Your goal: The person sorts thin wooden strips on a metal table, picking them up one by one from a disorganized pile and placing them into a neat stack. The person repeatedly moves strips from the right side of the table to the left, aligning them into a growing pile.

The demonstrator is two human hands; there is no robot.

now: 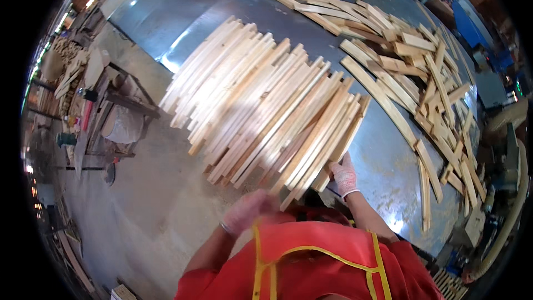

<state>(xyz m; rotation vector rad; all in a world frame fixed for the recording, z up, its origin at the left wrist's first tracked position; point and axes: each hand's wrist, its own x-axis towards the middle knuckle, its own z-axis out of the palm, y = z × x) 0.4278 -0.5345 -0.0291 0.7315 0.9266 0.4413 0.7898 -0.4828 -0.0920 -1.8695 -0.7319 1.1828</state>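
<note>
Head view, and both gloved hands are down at the near ends of a row of pale wooden slats [250, 105], laid side by side across the metal table [183, 16]. The right hand [345, 176] has its fingers bent in at the end of the outermost slat — touching, it seems, though whether they're clamped I cannot tell. The left hand [250, 210] is a blur just beside the lower ends, its grip unreadable. Judging from here, the step in hand is tending the row, those ends standing ragged; the next move would call for even pressure from both sides, with no slat tipped loose.

Now the edges! The near ends jut past the table's rim, over the concrete floor [166, 211], so a careless push could drop one. To the right, a strip of sawdust-flecked metal gives sliding room — then comes the tangled pile of offcuts [400, 65], crossing every which way.
</note>
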